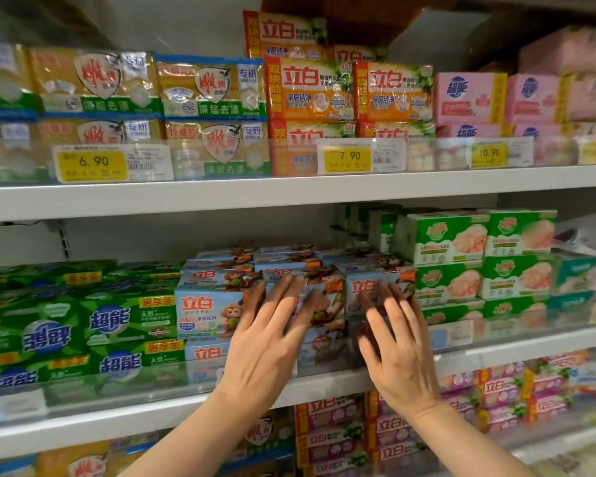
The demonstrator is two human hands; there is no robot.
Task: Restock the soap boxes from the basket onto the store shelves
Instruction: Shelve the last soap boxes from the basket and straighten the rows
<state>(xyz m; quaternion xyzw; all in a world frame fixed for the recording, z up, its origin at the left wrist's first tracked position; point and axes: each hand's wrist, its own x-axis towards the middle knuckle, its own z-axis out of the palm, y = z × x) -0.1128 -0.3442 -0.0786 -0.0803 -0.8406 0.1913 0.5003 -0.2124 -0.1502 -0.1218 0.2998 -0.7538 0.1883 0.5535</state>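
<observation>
both flat hands [269, 335] press blue soap boxes [327, 297].

Open gap above blue soap boxes [289, 270], 12 o'clock, beneath upper shelf board [289, 191]. Blocked: green packs [83, 321] at 9 o'clock; green-white boxes [479, 259] at 3 o'clock.

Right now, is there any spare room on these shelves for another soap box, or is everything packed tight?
There is room on the middle shelf: a tall gap above the green soap packs and another above the blue monkey boxes, which both hands, left and right, press on. The upper shelf is packed across its front.
</observation>
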